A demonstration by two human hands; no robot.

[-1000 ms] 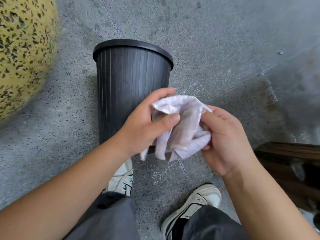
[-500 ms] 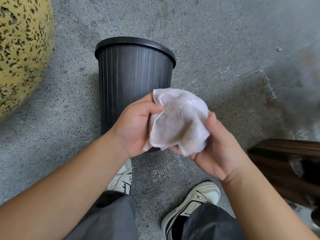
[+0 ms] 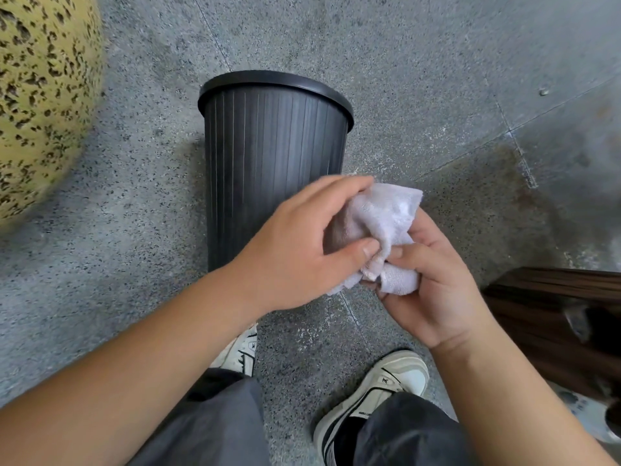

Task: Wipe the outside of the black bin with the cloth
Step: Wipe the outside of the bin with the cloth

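We are bunching the white terry cloth (image 3: 386,227) between both hands: our left hand (image 3: 295,250) is pinching its upper folds, our right hand (image 3: 433,284) is gripping the lower wad. The ribbed black bin (image 3: 268,153) is standing mouth-down on the speckled floor (image 3: 420,79), just beyond our hands.
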